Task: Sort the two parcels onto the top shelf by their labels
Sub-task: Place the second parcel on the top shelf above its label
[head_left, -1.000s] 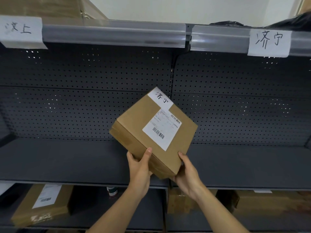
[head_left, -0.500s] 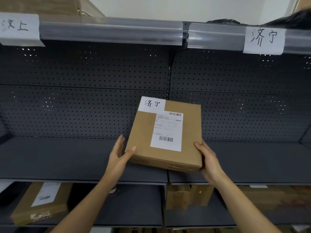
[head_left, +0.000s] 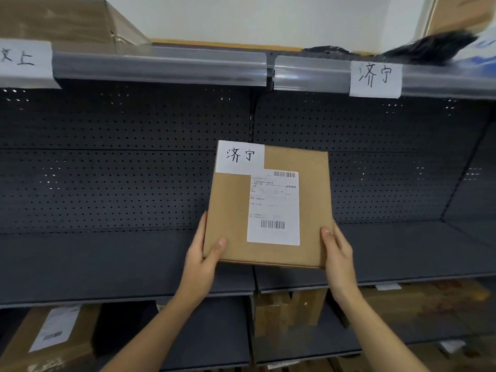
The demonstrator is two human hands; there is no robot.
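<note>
While arms reach fwd, L hand (head_left: 200,257) & R hand (head_left: 338,252) clamp parcel (head_left: 233,210) (thumbs on top).

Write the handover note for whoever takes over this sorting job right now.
Left hand and right hand grip the lower corners of the cardboard parcel, held up in front of the middle shelf. Its handwritten tag reads 济宁, matching the 济宁 shelf sign on the top shelf rail, upper right. The 汶上 sign is at upper left.
Done: label read, it seems.
Left: lift this parcel onto the top shelf by the 济宁 sign. The second parcel cannot be identified here.
</note>
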